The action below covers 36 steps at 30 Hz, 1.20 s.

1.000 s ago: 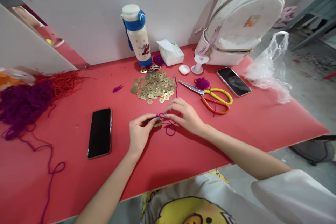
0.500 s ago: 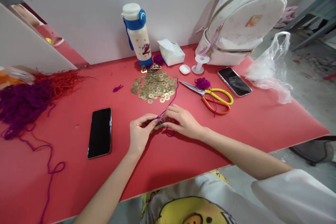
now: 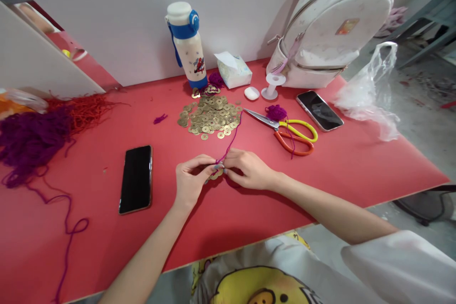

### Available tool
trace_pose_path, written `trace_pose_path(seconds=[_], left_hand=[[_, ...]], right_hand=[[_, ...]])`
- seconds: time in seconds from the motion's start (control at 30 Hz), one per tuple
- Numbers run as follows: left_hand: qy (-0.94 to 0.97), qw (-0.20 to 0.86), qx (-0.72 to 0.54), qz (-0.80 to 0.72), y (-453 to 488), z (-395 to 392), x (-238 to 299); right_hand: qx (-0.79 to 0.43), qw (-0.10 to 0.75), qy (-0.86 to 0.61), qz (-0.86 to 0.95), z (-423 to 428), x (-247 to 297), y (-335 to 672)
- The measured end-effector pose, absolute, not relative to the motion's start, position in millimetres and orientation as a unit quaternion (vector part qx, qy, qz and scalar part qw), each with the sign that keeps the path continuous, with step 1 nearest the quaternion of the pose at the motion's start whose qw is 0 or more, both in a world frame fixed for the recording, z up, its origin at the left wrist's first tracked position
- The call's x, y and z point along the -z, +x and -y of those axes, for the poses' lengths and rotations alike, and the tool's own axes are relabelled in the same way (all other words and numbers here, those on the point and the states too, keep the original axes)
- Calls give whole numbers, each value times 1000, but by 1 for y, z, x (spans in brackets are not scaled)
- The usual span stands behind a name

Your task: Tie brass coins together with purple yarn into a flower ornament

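Near the table's front, my left hand [image 3: 190, 179] pinches a small bunch of brass coins [image 3: 214, 175] tied with purple cord. My right hand [image 3: 248, 169] is closed at the same spot, its thumb and fingertip pressed together on the purple cord [image 3: 232, 141]. One end of that cord runs up and away toward the coin pile. The knot itself is partly hidden by my fingertips. Beyond my hands lies a heap of holed brass coins [image 3: 213, 113]. Scissors [image 3: 281, 126] with one yellow and one orange handle rest to the right, by a small purple cord bundle [image 3: 276, 112].
A black phone [image 3: 136, 179] lies left, another phone [image 3: 319, 110] right. Purple yarn [image 3: 33, 140] and red strands [image 3: 89, 111] cover the left side. Along the back stand a bottle [image 3: 187, 47], tissue pack [image 3: 234, 72], white spool [image 3: 272, 86] and backpack [image 3: 331, 28]. A plastic bag [image 3: 370, 95] sits right.
My right fingers have closed in toward the left fingertips. The loop of purple cord that hung below my right hand no longer shows. My left hand has hardly moved.
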<state>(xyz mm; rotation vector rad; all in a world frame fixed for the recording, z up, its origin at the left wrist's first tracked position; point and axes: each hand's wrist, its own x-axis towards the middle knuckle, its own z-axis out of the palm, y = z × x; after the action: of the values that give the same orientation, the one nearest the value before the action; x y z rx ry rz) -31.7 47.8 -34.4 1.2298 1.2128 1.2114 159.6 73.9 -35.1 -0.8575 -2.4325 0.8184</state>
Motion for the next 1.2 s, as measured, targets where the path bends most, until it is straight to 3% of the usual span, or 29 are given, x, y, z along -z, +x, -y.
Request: trace_pose_path(seconds=[0.17, 0.3, 0.43, 0.63, 0.8, 1.0, 1.1, 1.2], left_hand=[[474, 519, -469, -535, -28, -50, 33], [484, 525, -446, -539, -25, -49, 33], [551, 461, -417, -557, -22, -46, 31], [580, 478, -384, -537, -22, -46, 32], [576, 492, -392, -522, -22, -47, 38], [563, 465, -416, -542, -26, -49, 39], [546, 472, -429, -543, -27, -49, 35], [565, 437, -443, -542, -28, -50, 33]], right_hand=[[-340, 253, -365, 829, -73, 36, 161], [-492, 314, -349, 733, -75, 34, 161], [-587, 386, -334, 628, -81, 32, 161], [-643, 386, -302, 588, -81, 28, 166], [-652, 442, -277, 549, -81, 31, 168], [-614, 459, -352, 536, -83, 37, 162], [-567, 421, -365, 607, -80, 40, 158], [-498, 330, -393, 699, -74, 42, 155]])
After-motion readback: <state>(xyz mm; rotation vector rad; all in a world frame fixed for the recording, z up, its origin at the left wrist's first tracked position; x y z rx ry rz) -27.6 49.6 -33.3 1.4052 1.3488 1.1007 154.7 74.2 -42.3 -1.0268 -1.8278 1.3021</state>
